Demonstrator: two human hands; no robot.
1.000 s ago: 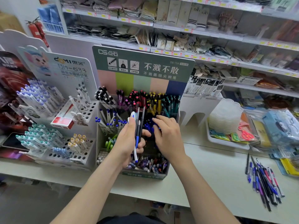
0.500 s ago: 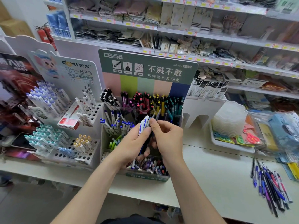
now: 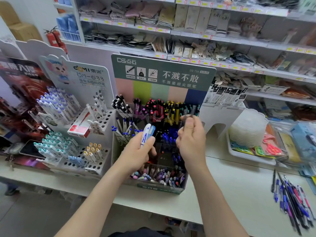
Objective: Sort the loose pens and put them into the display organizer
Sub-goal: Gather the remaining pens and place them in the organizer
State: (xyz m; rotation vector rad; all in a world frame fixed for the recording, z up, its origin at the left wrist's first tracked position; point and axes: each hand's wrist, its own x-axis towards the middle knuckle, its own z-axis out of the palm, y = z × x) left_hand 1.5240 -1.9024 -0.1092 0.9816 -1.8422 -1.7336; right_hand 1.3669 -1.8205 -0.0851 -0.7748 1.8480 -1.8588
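Slotting pens into the organizer
Centre: left hand grips spare white pens; right hand pinches one dark pen over the back row, likely to slot it. Loose pens lie lower right.

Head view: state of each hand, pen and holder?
Left hand: grips white-blue pens, upright.
Right hand: pinches dark pen, raised over back row.
Organizer: upright on counter, compartments part filled.
Loose pens: piled flat on counter, far right, untouched.
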